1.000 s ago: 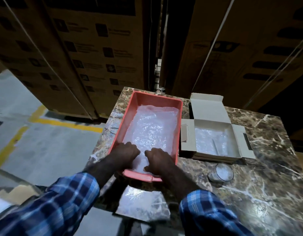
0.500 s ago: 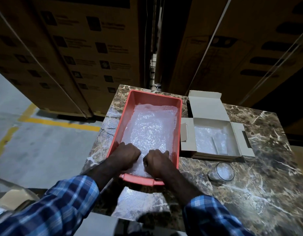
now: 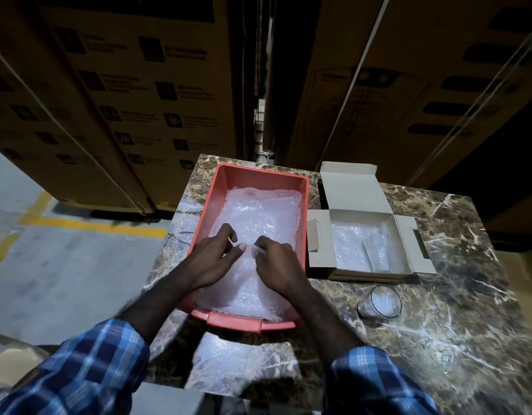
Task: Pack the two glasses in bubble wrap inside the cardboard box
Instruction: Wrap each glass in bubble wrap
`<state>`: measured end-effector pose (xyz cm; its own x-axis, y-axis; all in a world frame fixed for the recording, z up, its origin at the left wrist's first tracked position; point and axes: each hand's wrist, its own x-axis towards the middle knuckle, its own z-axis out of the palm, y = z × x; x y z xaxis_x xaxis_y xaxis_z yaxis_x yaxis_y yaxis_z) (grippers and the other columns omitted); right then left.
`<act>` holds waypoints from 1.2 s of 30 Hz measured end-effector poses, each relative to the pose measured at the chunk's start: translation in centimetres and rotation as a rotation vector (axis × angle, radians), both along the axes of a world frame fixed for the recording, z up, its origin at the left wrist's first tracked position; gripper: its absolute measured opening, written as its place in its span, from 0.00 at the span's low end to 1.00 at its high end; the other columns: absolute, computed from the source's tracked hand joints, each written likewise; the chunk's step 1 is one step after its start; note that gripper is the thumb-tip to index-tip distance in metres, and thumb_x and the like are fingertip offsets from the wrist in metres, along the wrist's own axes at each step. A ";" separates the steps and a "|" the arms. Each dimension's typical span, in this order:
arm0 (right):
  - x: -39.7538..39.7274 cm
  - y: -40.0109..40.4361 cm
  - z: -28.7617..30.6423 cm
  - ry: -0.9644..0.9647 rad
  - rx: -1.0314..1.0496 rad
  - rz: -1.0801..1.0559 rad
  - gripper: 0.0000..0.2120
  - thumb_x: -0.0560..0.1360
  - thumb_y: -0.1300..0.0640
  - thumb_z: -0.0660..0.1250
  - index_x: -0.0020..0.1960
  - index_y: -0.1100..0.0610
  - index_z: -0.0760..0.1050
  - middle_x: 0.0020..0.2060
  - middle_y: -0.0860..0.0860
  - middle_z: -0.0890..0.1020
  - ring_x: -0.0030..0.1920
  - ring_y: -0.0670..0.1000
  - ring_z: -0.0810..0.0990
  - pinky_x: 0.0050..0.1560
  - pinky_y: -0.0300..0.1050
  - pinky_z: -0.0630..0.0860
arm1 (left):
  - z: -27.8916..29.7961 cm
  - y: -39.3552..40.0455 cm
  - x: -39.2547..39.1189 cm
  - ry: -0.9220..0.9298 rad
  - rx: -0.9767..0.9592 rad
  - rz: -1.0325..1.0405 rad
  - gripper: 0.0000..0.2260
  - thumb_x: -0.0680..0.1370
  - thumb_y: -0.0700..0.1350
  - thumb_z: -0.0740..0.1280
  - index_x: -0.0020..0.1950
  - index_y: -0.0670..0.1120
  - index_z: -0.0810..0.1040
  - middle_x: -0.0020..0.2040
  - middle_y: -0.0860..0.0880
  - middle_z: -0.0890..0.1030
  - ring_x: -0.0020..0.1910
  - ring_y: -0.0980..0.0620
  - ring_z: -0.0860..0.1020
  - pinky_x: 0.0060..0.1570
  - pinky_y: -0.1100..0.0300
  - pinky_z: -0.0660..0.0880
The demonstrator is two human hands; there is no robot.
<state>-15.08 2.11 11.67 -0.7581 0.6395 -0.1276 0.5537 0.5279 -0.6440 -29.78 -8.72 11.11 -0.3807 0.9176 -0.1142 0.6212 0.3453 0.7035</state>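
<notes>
Digging into the stack of bubble wrap [image 3: 258, 223] in the red tray [image 3: 252, 175] at the tabletop's far-left part, both hands over the near half of the stack: left hand [image 3: 212, 259] with fingers curled and fingertips nipping at the film, right hand [image 3: 278, 262] likewise curled and pinching a bit of the top sheet right beside it. Looks like peeling one sheet free, so not far along yet. Biggest risk from here: thin clingy sheets, easy to drag up two or three at once, or yank the whole tray toward the near edge, where its lip already hangs over. Second worry: the bare glass [image 3: 380, 302] lying on its side near the tabletop's near-right area, just in front of the cardboard box [image 3: 363, 235]; round, smooth, free to roll if an elbow or a trailing sheet clips it. Box open, flaps spread, sitting right of the tray, almost touching. Inside, a crinkly clear bundle of wrap [image 3: 360, 247], probably the first glass already done, though hard to make out through the plastic. Wrap itself cloudy-white, bumpy, glare all over.
</notes>
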 end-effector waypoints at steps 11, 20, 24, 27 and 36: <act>0.4 1.7 2.8 0.082 0.364 0.056 0.14 0.72 0.68 0.64 0.56 0.62 0.77 0.47 0.58 0.82 0.45 0.59 0.79 0.42 0.50 0.77 | 2.7 0.8 0.3 0.472 0.198 0.040 0.14 0.72 0.32 0.67 0.55 0.41 0.82 0.43 0.41 0.84 0.40 0.41 0.82 0.38 0.50 0.79; 2.9 5.7 8.5 0.235 0.384 -0.188 0.10 0.75 0.61 0.62 0.51 0.58 0.82 0.43 0.56 0.84 0.42 0.57 0.81 0.42 0.49 0.79 | 10.1 1.0 -0.4 0.519 0.501 0.223 0.15 0.71 0.36 0.65 0.55 0.41 0.84 0.46 0.42 0.86 0.43 0.45 0.84 0.43 0.51 0.81; 6.1 6.9 12.8 0.420 0.356 -0.178 0.14 0.75 0.64 0.63 0.56 0.56 0.83 0.47 0.53 0.86 0.45 0.50 0.81 0.44 0.44 0.77 | 14.4 1.1 2.5 0.491 0.626 0.301 0.14 0.71 0.35 0.69 0.55 0.41 0.85 0.48 0.44 0.86 0.46 0.50 0.84 0.47 0.62 0.78; 9.8 7.5 15.3 0.615 0.409 -0.166 0.14 0.74 0.69 0.64 0.54 0.59 0.83 0.44 0.50 0.85 0.42 0.40 0.77 0.39 0.30 0.71 | 16.7 1.2 5.9 0.522 0.700 0.342 0.15 0.70 0.32 0.71 0.54 0.41 0.86 0.48 0.45 0.86 0.44 0.55 0.81 0.46 0.77 0.71; 25.7 13.3 18.4 0.628 0.548 -0.256 0.22 0.72 0.51 0.58 0.60 0.55 0.82 0.51 0.53 0.86 0.52 0.53 0.82 0.53 0.52 0.80 | 17.6 7.5 20.1 0.394 0.788 0.322 0.11 0.73 0.37 0.69 0.54 0.44 0.86 0.49 0.49 0.87 0.47 0.63 0.79 0.47 0.78 0.70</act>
